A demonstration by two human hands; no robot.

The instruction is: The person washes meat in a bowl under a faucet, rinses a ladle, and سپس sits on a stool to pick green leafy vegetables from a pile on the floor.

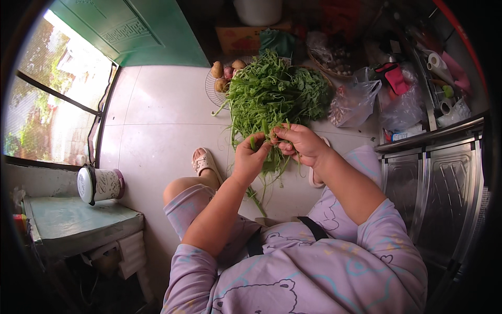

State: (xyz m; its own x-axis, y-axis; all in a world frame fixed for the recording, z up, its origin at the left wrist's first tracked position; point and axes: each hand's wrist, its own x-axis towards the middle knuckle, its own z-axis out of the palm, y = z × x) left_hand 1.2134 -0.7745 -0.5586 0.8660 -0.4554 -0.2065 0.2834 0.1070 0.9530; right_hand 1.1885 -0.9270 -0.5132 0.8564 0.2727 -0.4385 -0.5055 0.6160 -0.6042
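My left hand point(251, 154) is closed around some green vine stems point(265, 127), with a cut-looking stem end standing up between the fingers. Close beside it, my right hand point(301, 146) pinches a thin piece of the same greens between thumb and fingers. Thin tendrils and leaves dangle below both hands. Just beyond them, a large heap of leafy green shoots point(266, 92) with curling tendrils lies on the tiled floor. Between my feet, a few loose stems point(255, 200) rest on the tiles.
A wire basket point(211, 92) holds potatoes point(217, 70) and reddish onion-like bulbs at the heap's left. To its right are a plastic bag point(357, 102) and a basket of small bulbs point(341, 66). Metal cabinet doors point(431, 188) flank my right; a low covered table point(82, 218) stands left.
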